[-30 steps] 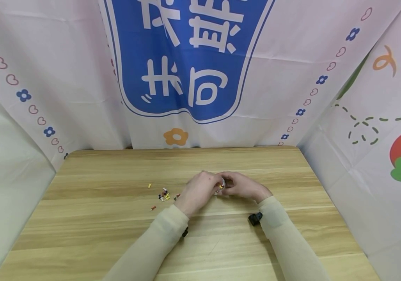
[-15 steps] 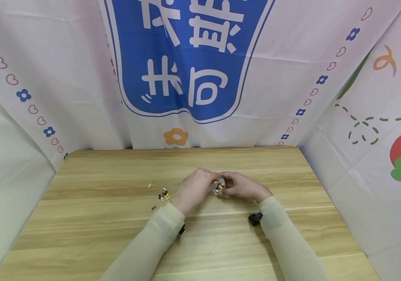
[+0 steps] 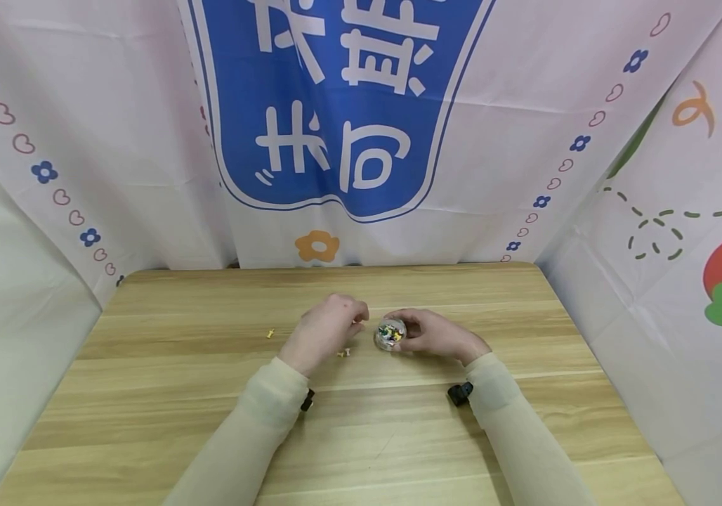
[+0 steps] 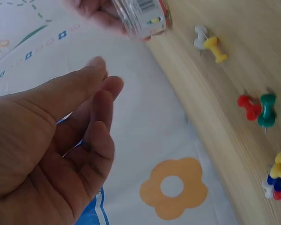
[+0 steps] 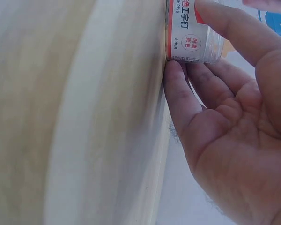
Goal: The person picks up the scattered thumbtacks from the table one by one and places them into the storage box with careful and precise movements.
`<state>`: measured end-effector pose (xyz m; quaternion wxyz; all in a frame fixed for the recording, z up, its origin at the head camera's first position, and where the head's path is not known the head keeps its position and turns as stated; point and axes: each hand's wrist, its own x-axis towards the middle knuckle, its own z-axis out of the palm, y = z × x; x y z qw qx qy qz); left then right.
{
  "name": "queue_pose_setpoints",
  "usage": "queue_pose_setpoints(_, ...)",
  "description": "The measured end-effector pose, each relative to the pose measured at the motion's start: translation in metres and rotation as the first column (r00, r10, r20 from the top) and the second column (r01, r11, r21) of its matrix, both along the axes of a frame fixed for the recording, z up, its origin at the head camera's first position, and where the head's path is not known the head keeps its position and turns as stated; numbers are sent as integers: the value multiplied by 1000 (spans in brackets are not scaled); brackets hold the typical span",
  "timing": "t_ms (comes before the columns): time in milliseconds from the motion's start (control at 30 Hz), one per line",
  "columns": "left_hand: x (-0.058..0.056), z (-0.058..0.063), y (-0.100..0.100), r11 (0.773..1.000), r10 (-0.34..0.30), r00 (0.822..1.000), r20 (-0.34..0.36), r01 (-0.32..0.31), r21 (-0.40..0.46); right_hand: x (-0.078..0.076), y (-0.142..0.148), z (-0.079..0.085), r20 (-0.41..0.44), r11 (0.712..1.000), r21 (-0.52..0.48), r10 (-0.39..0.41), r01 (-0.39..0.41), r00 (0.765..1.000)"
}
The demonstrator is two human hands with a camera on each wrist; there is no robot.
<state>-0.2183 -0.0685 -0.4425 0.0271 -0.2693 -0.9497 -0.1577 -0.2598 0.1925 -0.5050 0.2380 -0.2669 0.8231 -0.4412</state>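
While the right hand (image 3: 438, 334) has its fingers around a clear jar (image 5: 189, 35) of push pins (image 3: 392, 333) standing on the table (image 3: 399, 443), the left hand (image 3: 322, 330) hovers just beside, its fingers loosely bent with nothing visible in them; loose pins (image 4: 217, 50) lie nearby.

Head view high, forward and down; wrist views close-up (jar (image 5: 191, 35) in all three)

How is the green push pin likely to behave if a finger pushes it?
The green push pin would probably roll, since it lies on its side and its ends look round. It is likely stiff: its glossy body resembles hard plastic. It may nudge the red push pin close beside it.
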Motion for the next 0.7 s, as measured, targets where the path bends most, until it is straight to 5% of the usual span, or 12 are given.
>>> queue_pose_setpoints(167, -1, -1, -6, 997, -12, 999, 33, 14, -74, 0, 0, 1, 2, 1000, 7, -6, 6, 1000)
queue_pose_setpoints(367, -5, -5, -11, 970, -130, 991, 37, 134, -201, 1, 0, 1, 14, 1000, -14, -7, 7, 1000)
queue_pose_setpoints(700, -7, -17, -12, 957, -204, 978, 51, 210, -199, 2, 0, 1, 2, 1000, 1, -14, 14, 1000)
